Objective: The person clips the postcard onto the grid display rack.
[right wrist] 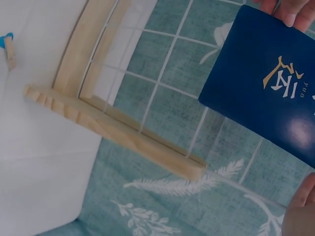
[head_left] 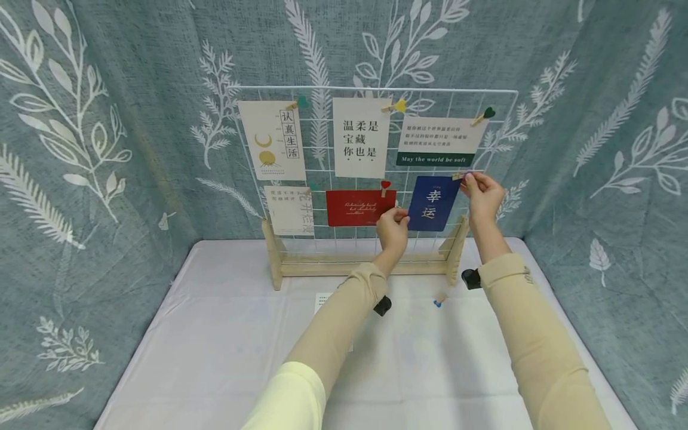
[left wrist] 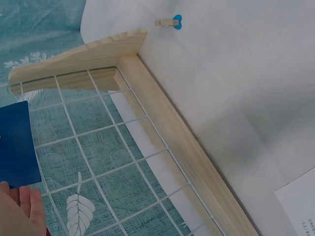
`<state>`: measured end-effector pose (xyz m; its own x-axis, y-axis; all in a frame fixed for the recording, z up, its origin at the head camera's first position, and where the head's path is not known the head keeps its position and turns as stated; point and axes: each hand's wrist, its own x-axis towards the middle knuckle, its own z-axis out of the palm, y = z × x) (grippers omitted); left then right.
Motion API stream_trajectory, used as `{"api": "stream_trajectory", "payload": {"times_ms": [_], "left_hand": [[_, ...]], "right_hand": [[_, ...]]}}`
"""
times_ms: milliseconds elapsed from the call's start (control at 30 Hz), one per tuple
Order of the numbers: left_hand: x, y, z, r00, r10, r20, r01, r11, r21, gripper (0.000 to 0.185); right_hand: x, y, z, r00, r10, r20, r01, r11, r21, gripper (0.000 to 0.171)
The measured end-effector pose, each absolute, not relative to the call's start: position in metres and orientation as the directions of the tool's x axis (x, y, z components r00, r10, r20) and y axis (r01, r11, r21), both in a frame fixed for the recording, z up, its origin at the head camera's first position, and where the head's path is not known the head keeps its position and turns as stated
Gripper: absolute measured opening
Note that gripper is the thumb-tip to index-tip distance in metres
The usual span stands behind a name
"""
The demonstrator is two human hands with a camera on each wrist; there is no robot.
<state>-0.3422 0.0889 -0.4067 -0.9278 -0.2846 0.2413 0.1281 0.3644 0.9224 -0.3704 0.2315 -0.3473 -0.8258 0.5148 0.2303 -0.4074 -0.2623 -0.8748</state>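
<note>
A dark blue card (head_left: 428, 214) with gold characters stands against the white wire grid (head_left: 355, 240), in its lower right part. My left hand (head_left: 393, 233) pinches the card's left edge between thumb and fingers. At the card's top right corner, my right hand (head_left: 485, 197) pinches a small wooden clothespin (head_left: 458, 176). The left wrist view catches only part of the blue card (left wrist: 15, 147) and the left fingers (left wrist: 27, 206) at its edge. In the right wrist view the card (right wrist: 256, 73) spans the space between both hands; the pin is out of sight there.
Several cards hang on the grid by heart-topped clothespins, among them a red card (head_left: 352, 209) left of the blue one. A wooden base (head_left: 322, 269) supports the grid. On the white table (head_left: 215, 334) lie a blue-hearted clothespin (head_left: 439, 300) and a white card (head_left: 321, 300), partly behind the left arm.
</note>
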Motion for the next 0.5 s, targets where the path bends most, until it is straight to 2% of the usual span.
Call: {"api": "stream_trajectory", "payload": {"times_ms": [367,500], "left_hand": [[-0.331,0.089,-0.400,-0.933,-0.239,0.269,0.156,0.403,0.902,0.023],[-0.329,0.087,-0.399,-0.937,-0.221,0.272,0.155,0.434,0.887,0.028]], "right_hand": [[-0.359,0.239,-0.340,-0.859,0.480,0.179,-0.340,-0.272,-0.900,0.019],[-0.358,0.239,-0.341,-0.856,0.488,0.171,-0.313,-0.226,-0.922,0.017]]}}
